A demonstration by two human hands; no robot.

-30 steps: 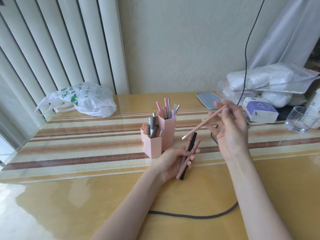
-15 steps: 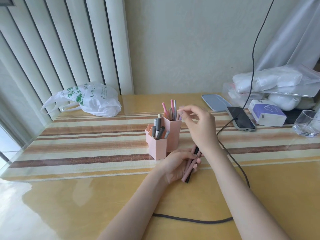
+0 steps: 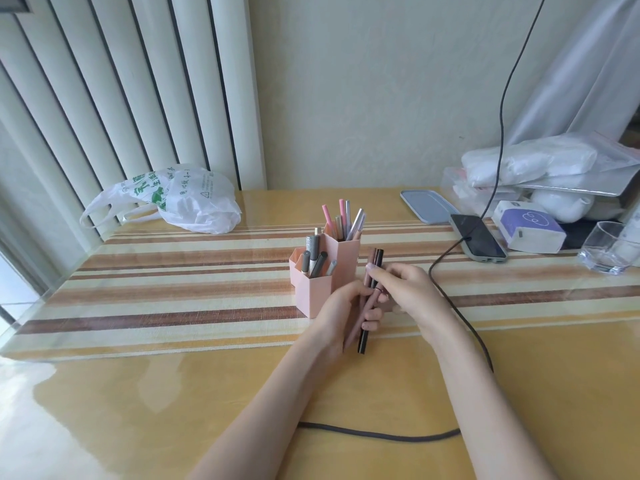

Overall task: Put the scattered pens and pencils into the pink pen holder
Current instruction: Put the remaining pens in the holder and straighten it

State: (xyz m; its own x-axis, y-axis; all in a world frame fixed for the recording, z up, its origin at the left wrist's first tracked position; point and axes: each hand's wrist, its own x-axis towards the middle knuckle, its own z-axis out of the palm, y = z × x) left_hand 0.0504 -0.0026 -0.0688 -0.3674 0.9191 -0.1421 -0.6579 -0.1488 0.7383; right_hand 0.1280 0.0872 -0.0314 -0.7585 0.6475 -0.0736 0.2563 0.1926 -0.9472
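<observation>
The pink pen holder [image 3: 323,271] stands mid-counter on the striped mat, its tall far compartment bristling with pink and silver pens and its low near-left compartments holding grey ones. A second ago the right hand carried a slim pink pencil high over the right side of the counter; half a second ago it was over the tall compartment, and now that pencil is no longer in it, so I take it to be among those in the holder. The right hand [image 3: 412,289] has come back down just right of the holder and is pinching the upper part of the bundle of pens [image 3: 369,299] that the left hand [image 3: 346,313] keeps clasped around its middle, tips slanting up towards the holder. At least a dark one and a mauve one are in that bundle. No loose pens show on the counter [image 3: 173,393], so what's left seems to be in that left hand. A dark cable [image 3: 460,317] trails past the right wrist to a phone [image 3: 478,242].
</observation>
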